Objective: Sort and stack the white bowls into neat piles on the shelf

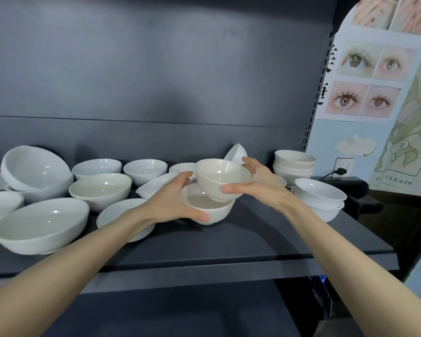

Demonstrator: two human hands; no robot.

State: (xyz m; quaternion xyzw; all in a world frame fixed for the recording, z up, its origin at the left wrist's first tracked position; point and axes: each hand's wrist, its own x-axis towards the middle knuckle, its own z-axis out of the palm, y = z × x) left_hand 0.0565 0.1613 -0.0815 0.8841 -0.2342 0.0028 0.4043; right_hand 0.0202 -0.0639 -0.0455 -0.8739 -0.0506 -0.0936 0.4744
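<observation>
Both forearms bare, extended forward, converging toward centre. Left hand [173,203]: thumb along near rim of lower bowl [206,209], fingers curled at its far side. Right hand [260,183]: thumb on near wall of upper bowl [220,177], fingers wrapped behind its rim.

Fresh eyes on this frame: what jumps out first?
Dead centre, the right hand holds a small cream bowl tilted just above a second bowl that the left hand grips. To the left, white bowls lie scattered on the dark shelf, some leaning on others, while a neat stack stands at the back right. A poster of close-up eyes fills the upper right.
</observation>
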